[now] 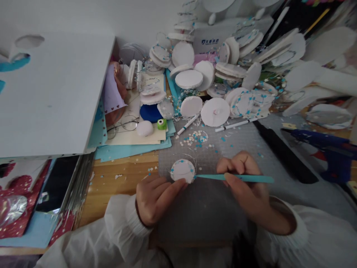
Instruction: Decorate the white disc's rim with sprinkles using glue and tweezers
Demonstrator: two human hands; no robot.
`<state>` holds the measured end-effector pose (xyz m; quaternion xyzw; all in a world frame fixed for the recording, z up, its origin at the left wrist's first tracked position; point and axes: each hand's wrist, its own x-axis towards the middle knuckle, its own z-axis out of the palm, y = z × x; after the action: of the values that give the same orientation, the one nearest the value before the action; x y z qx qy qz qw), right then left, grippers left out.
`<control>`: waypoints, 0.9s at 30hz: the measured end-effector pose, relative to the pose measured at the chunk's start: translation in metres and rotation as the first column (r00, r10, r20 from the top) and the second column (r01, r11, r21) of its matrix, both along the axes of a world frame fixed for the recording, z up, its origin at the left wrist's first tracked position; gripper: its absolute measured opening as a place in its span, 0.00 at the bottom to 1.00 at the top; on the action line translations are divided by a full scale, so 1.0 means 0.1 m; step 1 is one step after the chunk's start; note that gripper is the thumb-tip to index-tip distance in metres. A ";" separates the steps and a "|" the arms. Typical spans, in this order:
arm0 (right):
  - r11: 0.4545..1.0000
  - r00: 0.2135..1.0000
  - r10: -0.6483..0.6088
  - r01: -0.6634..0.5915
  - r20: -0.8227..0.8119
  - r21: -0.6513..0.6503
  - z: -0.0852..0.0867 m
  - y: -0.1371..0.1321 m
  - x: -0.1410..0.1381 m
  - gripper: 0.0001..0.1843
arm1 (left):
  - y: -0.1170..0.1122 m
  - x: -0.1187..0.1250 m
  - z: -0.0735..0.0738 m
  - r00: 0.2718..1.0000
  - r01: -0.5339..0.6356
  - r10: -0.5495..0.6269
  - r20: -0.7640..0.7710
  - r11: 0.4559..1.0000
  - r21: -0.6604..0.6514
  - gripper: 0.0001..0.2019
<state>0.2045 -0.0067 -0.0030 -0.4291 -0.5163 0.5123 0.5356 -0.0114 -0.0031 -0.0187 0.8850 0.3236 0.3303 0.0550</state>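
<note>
My left hand [154, 197] pinches the near edge of a small white foam disc [182, 169] dotted with blue and white confetti, holding it on the grey mat [212, 208]. My right hand [245, 186] is closed around a thin teal stick [242, 178]. The stick lies level, and its tip touches the disc's right edge. Both wrists are in white sleeves.
A heap of white foam discs [214, 70] fills the back of the desk. Loose confetti [195, 138] and two white pens [237, 125] lie beyond the disc. A blue glue gun [329, 147] sits at right, a large white board [50, 93] at left, blue paper sheets [131, 149] beside it.
</note>
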 end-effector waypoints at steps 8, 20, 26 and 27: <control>0.994 0.998 -0.045 0.041 -0.040 -0.106 -0.01 0.02 0.00 0.13 | 0.00 0.00 -0.01 1.000 0.028 -0.028 0.013 1.000 -0.002 0.11; 0.983 0.998 -0.041 0.030 -0.056 -0.184 0.04 0.01 -0.01 0.15 | 0.00 0.01 0.01 0.999 0.029 -0.029 0.020 1.000 -0.005 0.11; 0.977 0.997 -0.024 0.007 -0.073 -0.215 0.07 0.01 -0.02 0.15 | 0.00 0.00 -0.01 1.000 0.016 -0.017 0.012 1.000 0.008 0.10; 0.974 0.997 -0.021 0.003 -0.078 -0.226 0.07 0.02 -0.03 0.16 | 0.00 0.00 -0.01 1.000 0.013 -0.013 0.010 1.000 0.008 0.10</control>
<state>0.2018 -0.0051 0.0041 -0.4695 -0.4305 0.5809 0.5067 -0.0110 -0.0033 -0.0200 0.8854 0.3164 0.3359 0.0552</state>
